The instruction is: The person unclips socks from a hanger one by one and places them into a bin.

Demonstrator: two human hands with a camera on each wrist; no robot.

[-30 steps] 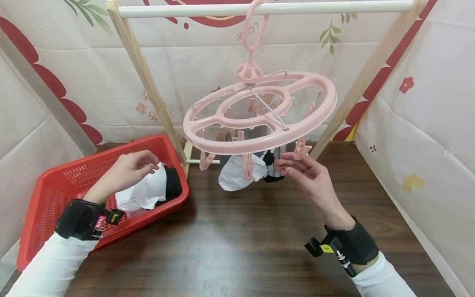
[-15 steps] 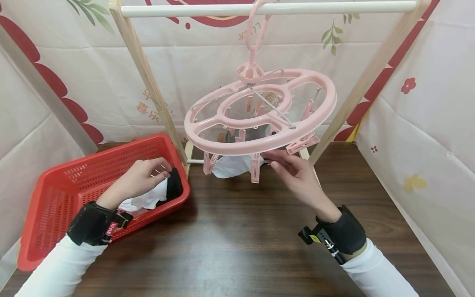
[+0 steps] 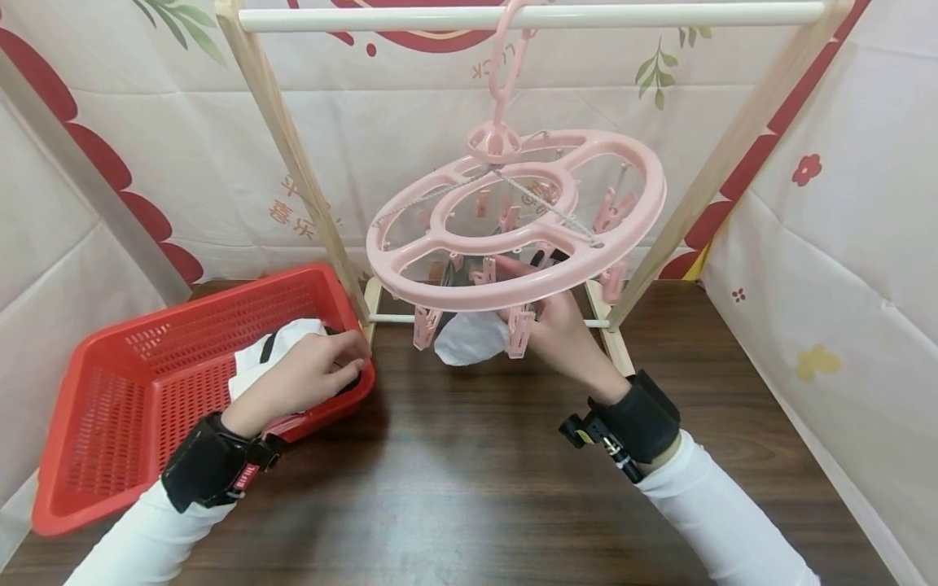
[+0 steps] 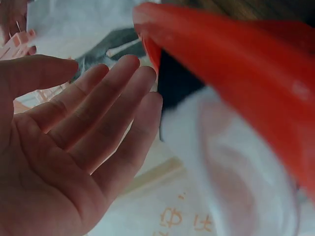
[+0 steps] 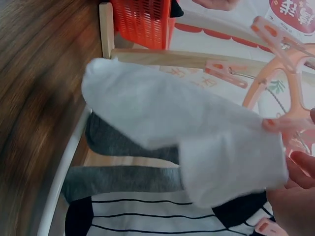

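Observation:
My left hand [image 3: 311,370] hovers at the right end of the red basket [image 3: 234,297]. Its fingers are extended and hold nothing in the left wrist view. Close beside them lie a white cloth piece [image 4: 231,167] and a black one [image 4: 177,81]. My right hand [image 3: 560,330] reaches under the round pink clip hanger [image 3: 469,298]. In the right wrist view its fingers [image 5: 301,169] are near the pink clip [image 5: 290,124] at the cuff of a hanging white sock [image 5: 142,101]; the hand is cropped, and a firm grip cannot be made out.
Behind the white sock hang grey socks [image 5: 128,179] and a black-and-white striped sock [image 5: 152,211]. Several pink clips [image 3: 520,330] dangle from the ring. The hanger hooks over a white bar [image 3: 366,19] between wooden posts [image 3: 282,146]. A brown table [image 3: 454,488] lies beneath.
My right hand has moved left, in under the ring. The hanger has turned and tilted, and its clips and socks have swung. My left hand has shifted right along the basket.

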